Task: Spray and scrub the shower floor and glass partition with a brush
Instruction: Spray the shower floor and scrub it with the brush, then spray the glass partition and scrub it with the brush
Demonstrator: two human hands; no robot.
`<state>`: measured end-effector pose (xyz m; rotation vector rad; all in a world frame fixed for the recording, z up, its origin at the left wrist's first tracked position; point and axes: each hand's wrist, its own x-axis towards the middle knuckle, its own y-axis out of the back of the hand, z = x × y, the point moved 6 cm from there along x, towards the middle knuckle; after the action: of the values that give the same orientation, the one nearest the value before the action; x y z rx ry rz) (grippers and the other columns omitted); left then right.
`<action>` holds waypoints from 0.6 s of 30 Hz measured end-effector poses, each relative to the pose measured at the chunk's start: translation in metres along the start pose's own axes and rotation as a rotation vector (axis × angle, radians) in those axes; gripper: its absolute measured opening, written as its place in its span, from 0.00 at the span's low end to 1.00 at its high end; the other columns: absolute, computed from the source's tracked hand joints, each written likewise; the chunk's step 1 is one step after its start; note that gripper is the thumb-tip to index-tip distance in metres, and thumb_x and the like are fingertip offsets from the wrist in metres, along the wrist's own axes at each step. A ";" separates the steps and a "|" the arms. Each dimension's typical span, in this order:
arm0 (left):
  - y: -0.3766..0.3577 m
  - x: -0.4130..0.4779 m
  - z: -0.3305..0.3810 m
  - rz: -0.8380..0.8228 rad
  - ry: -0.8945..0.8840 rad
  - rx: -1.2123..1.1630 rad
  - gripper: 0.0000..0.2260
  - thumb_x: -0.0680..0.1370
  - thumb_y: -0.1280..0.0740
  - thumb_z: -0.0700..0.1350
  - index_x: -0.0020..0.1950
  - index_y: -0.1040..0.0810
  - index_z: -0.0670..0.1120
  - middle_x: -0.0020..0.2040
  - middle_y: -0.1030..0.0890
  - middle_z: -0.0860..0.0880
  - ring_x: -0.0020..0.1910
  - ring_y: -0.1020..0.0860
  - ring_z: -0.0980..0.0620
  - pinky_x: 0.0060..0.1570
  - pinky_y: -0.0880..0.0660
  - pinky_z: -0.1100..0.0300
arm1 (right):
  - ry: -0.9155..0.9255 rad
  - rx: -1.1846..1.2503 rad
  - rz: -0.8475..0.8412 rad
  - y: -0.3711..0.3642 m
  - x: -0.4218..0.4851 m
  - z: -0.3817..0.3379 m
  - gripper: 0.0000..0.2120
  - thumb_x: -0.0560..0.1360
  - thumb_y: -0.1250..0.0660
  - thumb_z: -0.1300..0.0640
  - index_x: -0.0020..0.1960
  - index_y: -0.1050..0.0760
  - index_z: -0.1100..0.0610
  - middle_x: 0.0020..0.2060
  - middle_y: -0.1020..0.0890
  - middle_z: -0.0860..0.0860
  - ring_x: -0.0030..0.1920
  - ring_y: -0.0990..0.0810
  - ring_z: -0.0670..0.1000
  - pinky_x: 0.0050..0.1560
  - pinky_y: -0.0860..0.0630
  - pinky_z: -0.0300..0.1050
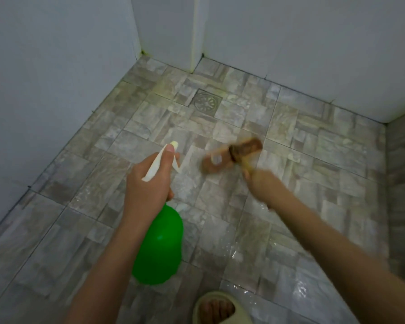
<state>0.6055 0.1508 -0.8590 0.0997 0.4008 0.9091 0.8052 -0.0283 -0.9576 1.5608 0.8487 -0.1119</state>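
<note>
Bulbous green bottle (pixel 159 246), blurred brush (pixel 234 155) (wet mottled tiles (pixel 313 160))

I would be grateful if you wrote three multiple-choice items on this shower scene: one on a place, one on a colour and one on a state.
1. The floor drain lies:
A. beyond the brush, farther from the person
B. nearer the person than the brush
C. hidden under the brush

2. The spray bottle has a body that is:
A. blue
B. green
C. red

3. The left hand:
A. lies flat on the tiles
B. hangs empty
C. grips the spray bottle

Answers:
1 A, the drain shows above the brush in the head view.
2 B, the body is bright green.
3 C, the hand wraps the bottle's neck.
</note>
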 end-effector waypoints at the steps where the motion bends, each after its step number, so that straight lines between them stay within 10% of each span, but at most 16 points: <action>1: 0.000 0.000 -0.001 -0.004 0.002 0.002 0.12 0.82 0.39 0.59 0.44 0.18 0.62 0.44 0.15 0.42 0.21 0.28 0.56 0.23 0.31 0.66 | -0.030 -0.047 0.008 -0.020 -0.035 0.018 0.24 0.82 0.51 0.43 0.54 0.25 0.61 0.49 0.19 0.60 0.48 0.20 0.60 0.46 0.27 0.48; 14: 0.005 0.027 0.033 0.056 0.012 -0.083 0.15 0.82 0.38 0.59 0.37 0.17 0.64 0.38 0.15 0.57 0.22 0.28 0.52 0.31 0.26 0.55 | -0.116 0.360 0.046 0.035 0.059 -0.052 0.23 0.81 0.49 0.44 0.41 0.29 0.61 0.33 0.24 0.58 0.28 0.26 0.57 0.28 0.28 0.44; 18: 0.010 0.021 0.085 0.017 -0.058 0.000 0.14 0.80 0.38 0.59 0.43 0.17 0.55 0.39 0.16 0.41 0.24 0.27 0.54 0.30 0.27 0.58 | -0.192 0.497 0.112 0.082 0.017 -0.046 0.24 0.81 0.48 0.44 0.37 0.31 0.61 0.28 0.25 0.56 0.25 0.25 0.56 0.24 0.29 0.43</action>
<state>0.6417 0.1803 -0.7841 0.1289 0.3467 0.9210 0.8454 0.0261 -0.8895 2.0199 0.6053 -0.4102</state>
